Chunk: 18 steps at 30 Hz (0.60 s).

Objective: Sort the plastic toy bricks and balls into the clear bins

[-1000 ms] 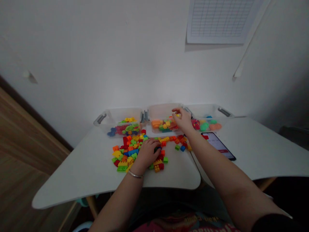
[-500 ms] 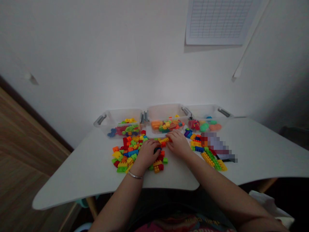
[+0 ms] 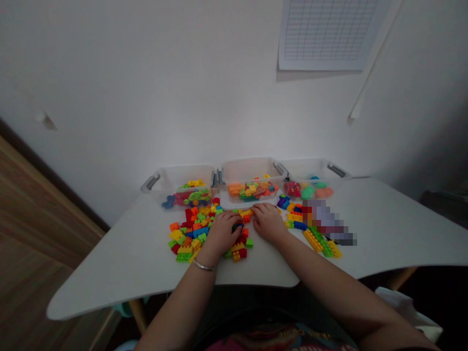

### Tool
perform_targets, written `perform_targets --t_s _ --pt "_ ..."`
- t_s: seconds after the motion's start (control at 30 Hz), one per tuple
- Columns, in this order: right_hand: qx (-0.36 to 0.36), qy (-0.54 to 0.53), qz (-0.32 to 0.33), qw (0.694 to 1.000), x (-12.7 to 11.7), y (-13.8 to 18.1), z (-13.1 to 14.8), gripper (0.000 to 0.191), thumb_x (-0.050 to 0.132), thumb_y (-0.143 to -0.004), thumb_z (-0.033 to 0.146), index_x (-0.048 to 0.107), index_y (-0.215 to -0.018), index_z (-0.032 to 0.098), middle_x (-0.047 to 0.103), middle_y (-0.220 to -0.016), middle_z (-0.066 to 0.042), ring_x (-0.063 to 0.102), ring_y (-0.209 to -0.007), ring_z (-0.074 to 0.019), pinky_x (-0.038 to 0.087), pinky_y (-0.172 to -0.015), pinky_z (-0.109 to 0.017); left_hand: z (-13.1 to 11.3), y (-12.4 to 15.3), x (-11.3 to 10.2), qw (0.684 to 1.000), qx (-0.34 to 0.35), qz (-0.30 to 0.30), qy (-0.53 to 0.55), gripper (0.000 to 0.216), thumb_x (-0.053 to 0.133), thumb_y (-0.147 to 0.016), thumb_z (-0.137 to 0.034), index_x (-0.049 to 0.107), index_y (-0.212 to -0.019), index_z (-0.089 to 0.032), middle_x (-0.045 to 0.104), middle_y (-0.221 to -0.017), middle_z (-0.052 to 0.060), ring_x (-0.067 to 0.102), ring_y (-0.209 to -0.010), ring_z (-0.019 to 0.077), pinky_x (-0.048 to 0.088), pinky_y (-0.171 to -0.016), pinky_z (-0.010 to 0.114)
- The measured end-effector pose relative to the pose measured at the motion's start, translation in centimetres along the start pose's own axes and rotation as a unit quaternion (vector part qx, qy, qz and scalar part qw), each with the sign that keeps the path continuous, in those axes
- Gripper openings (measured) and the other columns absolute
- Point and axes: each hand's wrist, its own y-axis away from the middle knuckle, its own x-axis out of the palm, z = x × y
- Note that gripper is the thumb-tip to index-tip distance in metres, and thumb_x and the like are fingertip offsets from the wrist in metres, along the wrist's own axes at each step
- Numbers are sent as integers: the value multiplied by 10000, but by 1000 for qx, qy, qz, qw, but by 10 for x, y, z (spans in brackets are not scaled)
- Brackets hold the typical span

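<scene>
A heap of coloured toy bricks (image 3: 192,229) lies on the white table (image 3: 120,263) in front of me. My left hand (image 3: 220,235), a bangle on its wrist, rests on the heap's right side with fingers curled over a dark brick (image 3: 237,226). My right hand (image 3: 269,223) lies palm down beside it, and its fingertips touch a yellow and orange brick row (image 3: 246,213). The two hands are almost touching. Small red, yellow and green bricks (image 3: 239,251) sit just below my left hand.
Three clear plastic bins stand along the wall: the left bin (image 3: 171,176), the middle bin (image 3: 248,168) and the right bin (image 3: 314,168), each holding coloured pieces. More bricks (image 3: 321,243) and a blurred-out flat item (image 3: 329,224) lie right of my right hand.
My right hand came back from the middle bin to the table beside my left hand. With the arm out of the way, bricks at the right are in sight. My left hand stayed put.
</scene>
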Motion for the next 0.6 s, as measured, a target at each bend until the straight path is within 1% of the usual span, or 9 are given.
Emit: perform_targets --t_s 0.13,0.27,0.43,0.5,0.6 --pt "7 -3 -3 1000 0 0 -1 380 545 -810 184 630 -1180 175 641 -1173 -114 520 -1095 -271 397 -1007 -413 1 0 0 1000 1 -1 -3 241 573 -861 -240 670 -1081 -216 661 -1167 65 548 -1159 225 396 -1061 419" --pt "30 0 -2 1000 1 -2 -5 385 563 -788 174 634 -1167 155 631 -1184 -122 507 -1113 -277 401 -998 -416 0 0 0 1000 0 2 -4 245 573 -862 -239 670 -1085 -212 659 -1174 68 549 -1158 225 397 -1062 419" --pt "13 10 -18 1000 7 -2 -6 297 547 -802 173 655 -1079 182 623 -1204 -111 505 -1114 -276 396 -993 -421 -1 -1 0 1000 -9 -2 -4 242 579 -857 -245 678 -1077 -218 664 -1170 67 552 -1154 233 392 -1068 428" --pt "16 12 -25 999 9 -2 -6 272 545 -801 174 652 -1051 175 633 -1172 -114 509 -1102 -279 393 -992 -420 -1 0 0 1000 -7 -5 0 246 578 -859 -249 679 -1081 -221 667 -1163 62 549 -1158 233 390 -1072 422" --pt "43 17 -28 999 7 -2 -6 236 548 -781 163 639 -999 163 647 -1071 -131 522 -1056 -281 410 -956 -410 0 0 1 1000 -6 -6 4 261 576 -860 -250 676 -1100 -229 666 -1170 59 547 -1163 231 388 -1074 424"
